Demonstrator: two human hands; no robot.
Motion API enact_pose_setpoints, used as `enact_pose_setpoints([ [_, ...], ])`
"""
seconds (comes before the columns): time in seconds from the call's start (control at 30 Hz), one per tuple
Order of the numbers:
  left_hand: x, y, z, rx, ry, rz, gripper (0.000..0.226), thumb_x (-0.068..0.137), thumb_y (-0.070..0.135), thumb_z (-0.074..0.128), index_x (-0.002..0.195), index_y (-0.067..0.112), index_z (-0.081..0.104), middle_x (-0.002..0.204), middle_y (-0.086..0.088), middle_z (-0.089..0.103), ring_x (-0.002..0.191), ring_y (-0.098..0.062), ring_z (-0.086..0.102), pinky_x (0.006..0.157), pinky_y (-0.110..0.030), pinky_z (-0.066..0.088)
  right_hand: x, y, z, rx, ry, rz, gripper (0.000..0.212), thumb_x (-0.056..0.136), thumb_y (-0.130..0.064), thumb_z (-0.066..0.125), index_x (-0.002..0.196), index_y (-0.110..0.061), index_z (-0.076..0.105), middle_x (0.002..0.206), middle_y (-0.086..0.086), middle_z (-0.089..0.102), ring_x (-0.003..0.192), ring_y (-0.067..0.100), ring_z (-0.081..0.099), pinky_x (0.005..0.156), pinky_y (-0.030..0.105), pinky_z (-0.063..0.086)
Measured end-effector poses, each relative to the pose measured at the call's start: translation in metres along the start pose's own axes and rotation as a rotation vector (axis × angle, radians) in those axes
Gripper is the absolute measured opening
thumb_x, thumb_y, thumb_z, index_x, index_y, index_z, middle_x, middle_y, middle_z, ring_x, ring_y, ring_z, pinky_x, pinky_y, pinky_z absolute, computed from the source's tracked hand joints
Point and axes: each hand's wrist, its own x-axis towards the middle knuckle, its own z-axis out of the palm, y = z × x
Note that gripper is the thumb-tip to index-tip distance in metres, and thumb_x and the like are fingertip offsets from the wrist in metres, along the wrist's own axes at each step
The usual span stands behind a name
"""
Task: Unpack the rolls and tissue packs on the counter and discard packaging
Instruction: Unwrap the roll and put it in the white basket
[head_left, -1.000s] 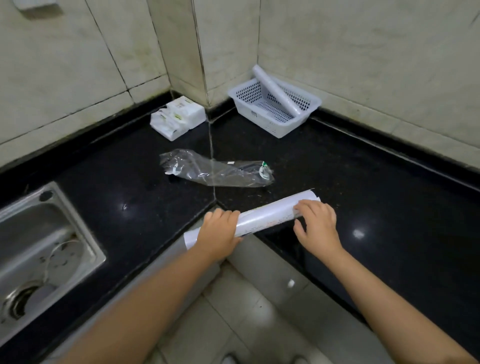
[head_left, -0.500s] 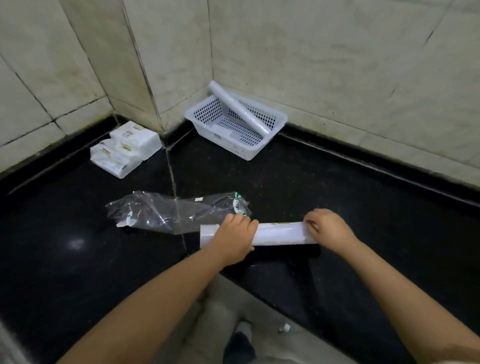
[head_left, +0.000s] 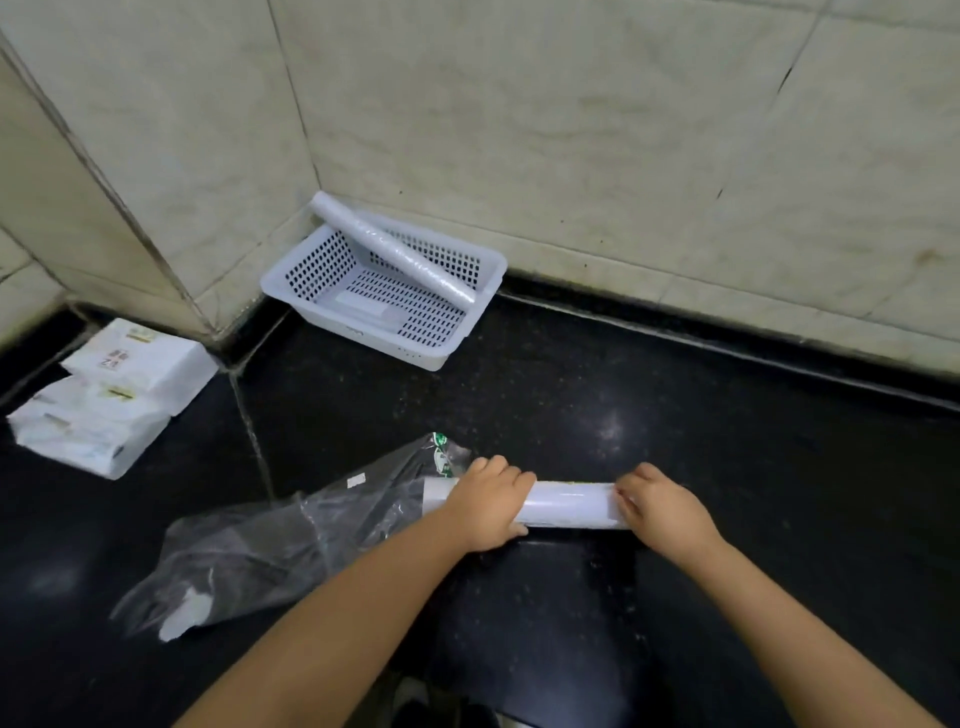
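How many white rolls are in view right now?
2: one roll lies propped across the white basket; the other roll is on the counter, held by both hands.

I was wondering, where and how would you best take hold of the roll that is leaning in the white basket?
Grip the roll in the basket at its raised upper end, from above and the left. That end juts out past the white basket rim near the wall corner, clear all round, while the lower end sits down against the basket's inner wall. A wrap around the slim cylinder, then a lift along its tilt, should probably free it.
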Motion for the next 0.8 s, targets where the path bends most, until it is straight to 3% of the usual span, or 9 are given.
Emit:
enact_pose_setpoints([
  [0.07, 0.004, -0.004, 0.002, -0.033, -0.039, -0.004, 0.059, 0.087, 0.035, 0.057, 0.136, 0.011, 0.035, 0.135, -0.008, 0.048, 0.122, -0.026, 0.038, 0.102, -0.035, 0.030, 0.004, -0.005, -0.002, -0.075, -0.067, -0.008, 0.033, 0.092, -0.030, 0.044, 0.116, -0.010, 0.053, 0.121, 0.008, 0.050, 0.103, 0.027, 0.059, 0.083, 0.035, 0.046],
  [0.2, -0.004, -0.013, 0.009, -0.074, -0.101, 0.014, 0.082, 0.084, 0.040, 0.061, 0.147, 0.012, 0.018, 0.146, -0.008, 0.035, 0.133, -0.026, 0.030, 0.112, -0.037, 0.023, 0.013, -0.015, -0.001, -0.261, -0.164, -0.099, 0.059, 0.082, -0.048, 0.056, 0.129, -0.014, 0.044, 0.125, 0.008, 0.047, 0.115, 0.027, 0.045, 0.095, 0.036, 0.039],
  [0.37, -0.022, -0.040, 0.008, -0.144, -0.140, -0.016, 0.097, 0.078, 0.054, 0.062, 0.149, 0.014, 0.011, 0.153, -0.005, 0.023, 0.141, -0.022, 0.019, 0.117, -0.038, 0.014, 0.022, -0.028, 0.019, -0.279, -0.172, -0.239, 0.064, 0.083, -0.039, 0.055, 0.139, -0.018, 0.031, 0.141, 0.004, 0.040, 0.125, 0.024, 0.036, 0.104, 0.034, 0.027],
  [0.47, -0.031, -0.061, -0.006, -0.294, -0.115, -0.091, 0.083, 0.087, 0.048, 0.055, 0.149, 0.014, 0.012, 0.156, -0.006, 0.021, 0.144, -0.023, 0.015, 0.118, -0.035, 0.014, 0.026, -0.037, 0.027, -0.277, -0.221, -0.266, 0.068, 0.083, -0.035, 0.053, 0.142, -0.021, 0.023, 0.144, 0.007, 0.038, 0.132, 0.024, 0.031, 0.108, 0.037, 0.022],
  [0.57, -0.037, -0.098, -0.031, -0.399, 0.055, -0.161, 0.066, 0.093, 0.037, 0.049, 0.147, 0.010, 0.022, 0.150, -0.011, 0.033, 0.140, -0.022, 0.024, 0.116, -0.032, 0.022, 0.030, -0.036, 0.019, -0.201, -0.198, -0.266, 0.067, 0.080, -0.038, 0.056, 0.139, -0.025, 0.028, 0.138, 0.001, 0.045, 0.125, 0.023, 0.036, 0.104, 0.034, 0.024],
  [0.67, -0.036, -0.141, -0.062, -0.349, 0.190, -0.295, 0.060, 0.093, 0.032, 0.052, 0.144, 0.007, 0.030, 0.145, -0.014, 0.040, 0.136, -0.026, 0.032, 0.113, -0.037, 0.028, 0.037, -0.033, -0.011, -0.102, -0.145, -0.276, 0.060, 0.075, -0.039, 0.060, 0.130, -0.029, 0.039, 0.124, -0.002, 0.055, 0.114, 0.020, 0.044, 0.093, 0.032, 0.028],
  [0.8, -0.022, -0.183, -0.096, -0.260, 0.245, -0.396, 0.058, 0.091, 0.024, 0.057, 0.140, 0.002, 0.036, 0.142, -0.020, 0.044, 0.132, -0.033, 0.038, 0.111, -0.042, 0.031, 0.064, -0.048, -0.068, 0.125, -0.068, -0.241, 0.044, 0.071, -0.033, 0.068, 0.111, -0.026, 0.051, 0.103, -0.002, 0.059, 0.104, 0.023, 0.052, 0.085, 0.037, 0.034],
])
